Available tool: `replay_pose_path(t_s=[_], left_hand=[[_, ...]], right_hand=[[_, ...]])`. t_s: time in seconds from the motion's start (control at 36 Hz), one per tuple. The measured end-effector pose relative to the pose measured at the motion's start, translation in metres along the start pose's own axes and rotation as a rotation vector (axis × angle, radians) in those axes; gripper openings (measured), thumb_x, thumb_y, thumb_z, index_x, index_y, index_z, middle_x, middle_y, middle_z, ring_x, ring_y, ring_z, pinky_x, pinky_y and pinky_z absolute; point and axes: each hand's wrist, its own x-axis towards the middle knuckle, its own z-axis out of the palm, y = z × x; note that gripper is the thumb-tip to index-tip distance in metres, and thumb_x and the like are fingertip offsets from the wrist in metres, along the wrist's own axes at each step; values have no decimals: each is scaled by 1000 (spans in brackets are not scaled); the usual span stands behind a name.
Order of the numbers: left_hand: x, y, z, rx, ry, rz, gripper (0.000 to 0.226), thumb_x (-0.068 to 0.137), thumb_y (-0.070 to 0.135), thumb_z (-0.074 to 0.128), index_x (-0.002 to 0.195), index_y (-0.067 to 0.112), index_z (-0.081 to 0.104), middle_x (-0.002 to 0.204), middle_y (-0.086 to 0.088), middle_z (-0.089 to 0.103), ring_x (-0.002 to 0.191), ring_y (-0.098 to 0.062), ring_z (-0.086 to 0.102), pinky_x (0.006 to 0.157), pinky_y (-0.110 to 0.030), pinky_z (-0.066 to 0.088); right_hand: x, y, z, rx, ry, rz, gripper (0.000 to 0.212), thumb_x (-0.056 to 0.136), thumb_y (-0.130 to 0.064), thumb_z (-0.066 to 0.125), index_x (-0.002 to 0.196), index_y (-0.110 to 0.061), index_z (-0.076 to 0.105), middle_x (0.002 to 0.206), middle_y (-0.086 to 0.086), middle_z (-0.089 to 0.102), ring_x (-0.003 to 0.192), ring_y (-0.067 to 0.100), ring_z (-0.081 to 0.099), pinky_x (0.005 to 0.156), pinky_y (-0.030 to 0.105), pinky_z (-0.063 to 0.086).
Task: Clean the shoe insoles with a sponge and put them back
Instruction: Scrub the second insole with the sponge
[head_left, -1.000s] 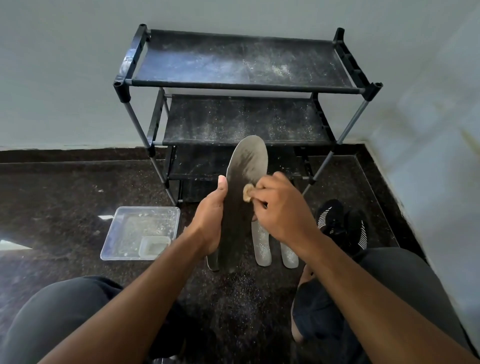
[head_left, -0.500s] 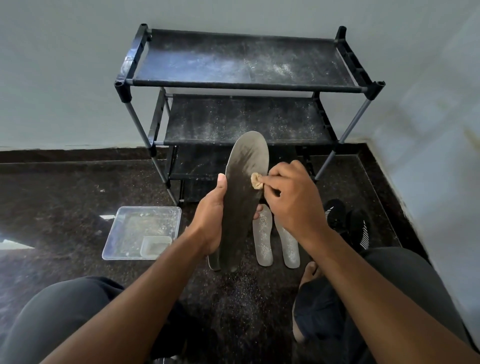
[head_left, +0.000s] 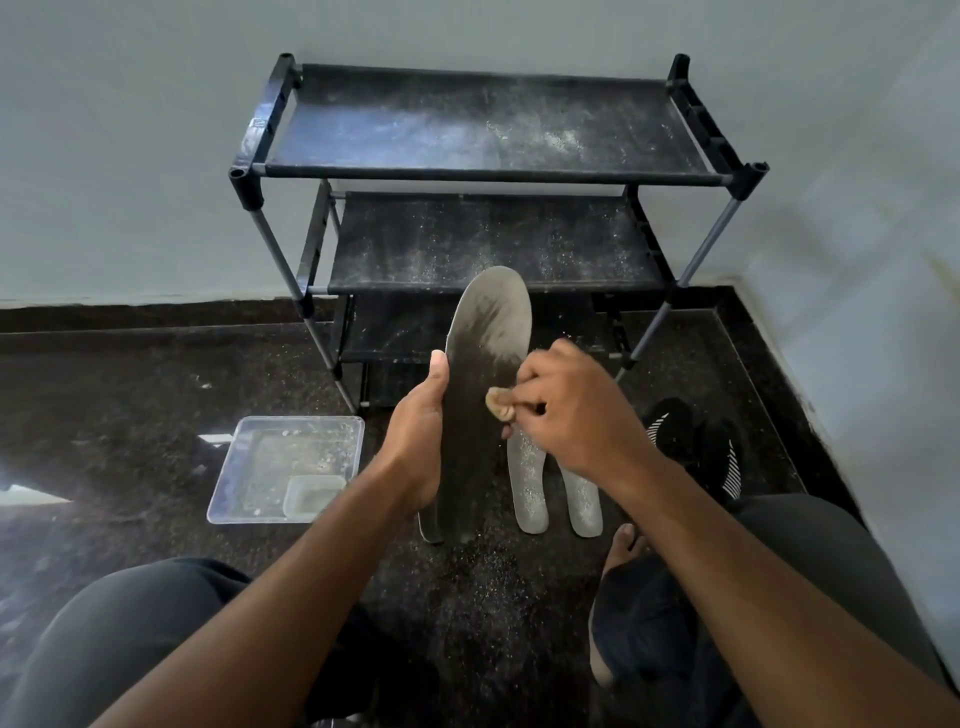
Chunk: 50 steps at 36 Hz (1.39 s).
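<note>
**Scrubbing moves back down toward the middle of the held insole**

Watching through the head camera, I see the left hand (head_left: 415, 447) wrapped around the edge of the dark insole (head_left: 480, 374), thumb up along its left rim and fingers curled behind, holding it upright over the floor with the toe end toward the shoe rack (head_left: 493, 176). The right hand (head_left: 576, 410) pinches a small tan sponge (head_left: 500, 402) in its curled fingertips and presses it against the insole's face near the right edge.

Half a second ago the sponge sat higher on the insole, closer to the toe; now it has come down toward the mid-section, and the right wrist has dropped with it. A second ago it was at roughly this lower height, so I read this as one up-and-down scrubbing stroke. The toe area is still pale and dusty while the lower part looks darker, so I judge that cleaning of this insole is only partly done.

Two pale insoles (head_left: 530, 483) lie side by side on the floor just behind the hands, speckled with grit, and I take them as still waiting. The black shoes (head_left: 696, 447) rest to the right, near the wall. A clear plastic tray (head_left: 244, 467) sits on the floor to the left. Nothing has gone back into a shoe yet.
</note>
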Motion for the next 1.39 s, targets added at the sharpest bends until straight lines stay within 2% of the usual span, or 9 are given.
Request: replay_pose_path(t_s=[0.11, 0.25, 0.42, 0.56, 0.72, 0.89, 1.06, 1.25, 1.39], left_hand=[[-1, 0, 1, 16, -36, 1, 74, 106, 61, 29, 124, 3, 72, 113, -29, 72, 91, -32, 72, 83, -40, 63], [2, 1, -1, 9, -23, -8, 73, 107, 61, 30, 125, 3, 70, 113, -24, 73, 84, -29, 72, 77, -39, 62], [0, 1, 3, 28, -43, -32, 74, 106, 62, 30, 128, 3, 69, 114, -28, 72, 93, -32, 71, 86, -42, 62], [0, -2, 3, 24, -27, -35, 65, 108, 57, 32, 118, 8, 74, 107, -18, 75, 87, -25, 73, 78, -37, 63], [-3, -2, 6, 42, -42, -35, 74, 107, 61, 30, 125, 4, 72, 117, -33, 70, 98, -38, 66, 102, -52, 52], [-1, -2, 7, 27, -44, -37, 63, 108, 54, 33, 127, 7, 70, 123, -26, 70, 90, -27, 74, 75, -36, 65], [-2, -2, 7, 26, -54, -42, 73, 107, 61, 31, 133, 2, 65, 125, -34, 65, 98, -37, 66, 92, -48, 56], [-1, -4, 4, 10, -63, -45, 60, 109, 53, 33, 122, 9, 72, 110, -15, 77, 93, -23, 75, 76, -35, 64], [-2, -3, 5, 7, -67, -45, 71, 107, 59, 29, 132, 5, 67, 125, -30, 68, 99, -34, 67, 95, -48, 54]], right_hand=[[3, 7, -8, -46, 231, 81, 12, 87, -8, 73, 94, -12, 81, 80, -4, 61, 78, 18, 47, 63, 34, 47], [0, 4, -6, -5, 13, -15, 9, 86, -16, 74, 90, -17, 82, 76, -5, 57, 77, 16, 46, 63, 34, 45], [1, 3, -8, -43, 218, 76, 13, 86, -4, 72, 95, -9, 80, 80, -2, 57, 78, 19, 48, 62, 36, 49], [-3, -11, 7, 1, 30, -60, 18, 88, -16, 65, 92, -10, 81, 78, -2, 56, 79, 18, 50, 63, 40, 51], [4, 1, -8, -50, 328, 163, 14, 89, -7, 71, 100, -8, 78, 79, -1, 57, 79, 16, 48, 59, 24, 40], [-4, -11, 10, -5, 58, -11, 18, 89, -16, 64, 93, -8, 80, 80, -2, 56, 82, 16, 50, 65, 35, 51], [4, -1, -3, -69, 351, 185, 13, 91, -9, 68, 99, -5, 78, 76, -2, 56, 76, 16, 48, 55, 30, 46], [-4, -12, 17, -6, 32, -5, 13, 90, -10, 67, 97, -6, 78, 84, -2, 56, 85, 15, 52, 66, 33, 54], [4, -1, 3, -85, 301, 142, 11, 91, -4, 69, 99, -3, 77, 80, -1, 56, 78, 15, 49, 57, 28, 48]])
